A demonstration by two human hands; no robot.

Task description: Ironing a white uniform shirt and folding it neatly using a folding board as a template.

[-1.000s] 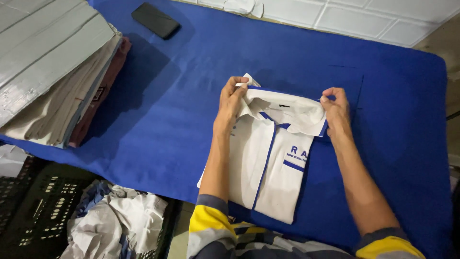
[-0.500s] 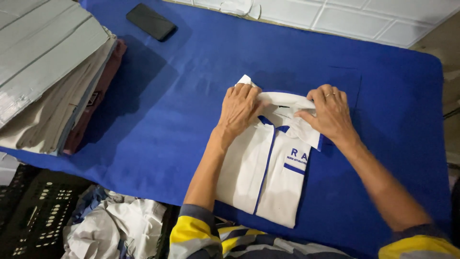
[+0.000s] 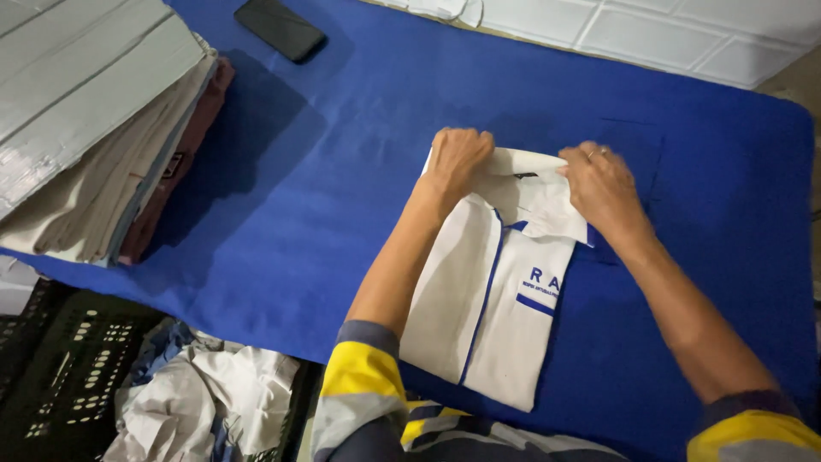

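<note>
Basically: both hands on the collar of a folded polo

So the white polo shirt (image 3: pixel 500 299) with blue trim lies folded into a narrow rectangle on the blue bench (image 3: pixel 342 197), collar end away from the person, bottom hem hanging close to the near edge. It sits right of the bench's middle.

Left hand (image 3: pixel 457 162) rests on the collar's left corner, fingers curled under and pressed together, knuckles up (looks like they're gripping the collar edge, but the fingertips are hidden so I can't tell for sure). Right hand (image 3: pixel 603 188) is on the collar's right side, fingers close together and bent down onto the fabric, a ring showing on one finger. Both hands are touching the shirt, with a bit of bare collar between them. The person's sleeves are grey with yellow bands.

Other stuff around:
- a stack of folded garments (image 3: pixel 94 128) at the bench's far left, mostly grey and beige with a maroon one low in the pile, well apart from the hands
- a black phone (image 3: pixel 280 28) lying flat near the far edge, beside that stack
- a black plastic crate (image 3: pixel 51 385) down below the bench's near left corner, with crumpled white clothes (image 3: pixel 214 411) piled just beside it
- white tiled floor (image 3: pixel 650 34) beyond the bench
</note>
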